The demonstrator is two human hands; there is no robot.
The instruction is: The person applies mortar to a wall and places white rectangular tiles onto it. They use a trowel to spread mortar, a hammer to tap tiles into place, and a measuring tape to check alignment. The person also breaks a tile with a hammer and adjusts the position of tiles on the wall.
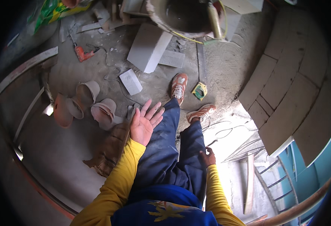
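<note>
My left hand (141, 127) is raised in front of my left thigh, palm up with the fingers spread, and holds nothing. My right hand (209, 157) is beside my right leg with its fingers curled. A short, thin dark thing (211, 143) shows just past those fingers. Whether the hand grips it I cannot make out. On the floor beyond my shoes lies a hand saw (199, 91) with a yellow and green handle, its blade pointing away. A small white block (131, 82) lies left of my left shoe, and a large white block (149, 47) stands behind it.
A red drill (83, 54) with a cord lies at the far left, near several stacked buckets (88, 92). A mortar tub (156, 17) stands at the far middle. To the right rises a block wall (286, 83); below it are a ladder (280, 183) and a rail (305, 205).
</note>
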